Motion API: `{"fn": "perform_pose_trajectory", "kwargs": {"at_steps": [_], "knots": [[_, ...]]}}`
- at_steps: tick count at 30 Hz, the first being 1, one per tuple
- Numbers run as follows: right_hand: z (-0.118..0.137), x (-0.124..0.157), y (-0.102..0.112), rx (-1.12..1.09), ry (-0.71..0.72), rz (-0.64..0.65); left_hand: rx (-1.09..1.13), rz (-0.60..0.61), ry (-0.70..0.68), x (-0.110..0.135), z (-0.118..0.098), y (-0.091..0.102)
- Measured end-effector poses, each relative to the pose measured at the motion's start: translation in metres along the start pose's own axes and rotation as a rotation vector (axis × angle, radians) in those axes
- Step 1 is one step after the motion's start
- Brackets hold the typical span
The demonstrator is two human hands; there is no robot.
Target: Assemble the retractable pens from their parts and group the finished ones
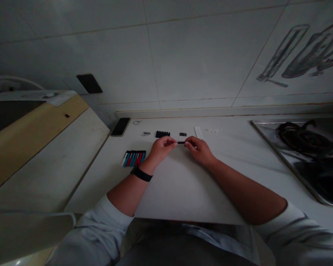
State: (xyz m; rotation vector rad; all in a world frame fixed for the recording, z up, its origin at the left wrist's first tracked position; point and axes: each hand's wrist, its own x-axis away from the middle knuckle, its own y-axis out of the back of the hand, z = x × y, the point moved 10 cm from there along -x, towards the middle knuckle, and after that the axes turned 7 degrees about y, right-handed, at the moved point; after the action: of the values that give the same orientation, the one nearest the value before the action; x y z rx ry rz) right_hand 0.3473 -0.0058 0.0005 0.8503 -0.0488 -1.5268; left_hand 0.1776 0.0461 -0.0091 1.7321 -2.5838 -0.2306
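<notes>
My left hand (165, 145) and my right hand (198, 148) meet over the white counter, each pinching one end of a short black stick-like piece (181, 142). The piece lies level between the fingertips. Just beyond my left hand is a row of short black pieces (162, 134). Small dark grey pieces (182, 134) lie behind the held one. Thin white sticks (198, 132) are beyond my right hand, partly covered by it. Near my left wrist, red, blue and white sticks with black ends (133, 158) lie side by side.
Small spring-like pieces (145, 133) and tiny white parts (212, 130) lie along the back of the counter (183, 184). A phone (120, 127) and a thin ring (137, 122) are at the back left. A gas stove (302, 155) stands right; a pale cabinet-like box (72, 147) stands left.
</notes>
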Motion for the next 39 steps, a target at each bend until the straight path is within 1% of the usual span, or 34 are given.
{"fn": "perform_pose_trajectory", "kwargs": {"at_steps": [4,8,15,18,21,24,26,29,31,32,34,36,39], "knots": [[0.002,0.0,0.003,-0.035,0.035,-0.034,-0.016,-0.004,-0.002,-0.001,0.0,0.001],[0.006,-0.001,0.003,0.053,0.043,-0.016,-0.011,-0.001,-0.007,-0.001,0.0,0.001],[0.011,-0.001,0.005,0.123,0.099,-0.003,-0.04,0.0,-0.013,-0.001,0.001,0.0],[0.014,-0.001,0.006,0.174,0.112,0.017,-0.132,0.0,-0.054,0.002,-0.004,-0.001],[0.019,-0.002,0.005,0.214,0.152,0.04,-0.255,-0.016,-0.129,0.009,-0.015,-0.004],[0.026,0.0,-0.001,0.238,0.218,0.091,-0.378,0.015,-0.204,0.016,-0.026,-0.011],[0.027,0.001,-0.004,0.249,0.23,0.115,-0.457,0.028,-0.237,0.017,-0.03,-0.015],[0.02,-0.004,0.006,0.301,0.179,0.064,-0.487,-0.033,-0.248,0.014,-0.029,-0.008],[0.01,-0.009,0.015,0.391,0.121,0.03,-0.475,-0.094,-0.236,0.011,-0.026,0.0],[0.004,-0.012,0.018,0.454,0.087,0.035,-0.475,-0.117,-0.229,0.01,-0.023,0.003],[-0.01,-0.017,0.018,0.594,0.012,0.084,-0.485,-0.138,-0.224,0.008,-0.02,0.005],[-0.022,-0.019,0.014,0.709,-0.046,0.146,-0.5,-0.132,-0.234,0.007,-0.018,0.004],[-0.032,-0.019,0.006,0.803,-0.086,0.215,-0.518,-0.12,-0.245,0.007,-0.017,0.002]]}}
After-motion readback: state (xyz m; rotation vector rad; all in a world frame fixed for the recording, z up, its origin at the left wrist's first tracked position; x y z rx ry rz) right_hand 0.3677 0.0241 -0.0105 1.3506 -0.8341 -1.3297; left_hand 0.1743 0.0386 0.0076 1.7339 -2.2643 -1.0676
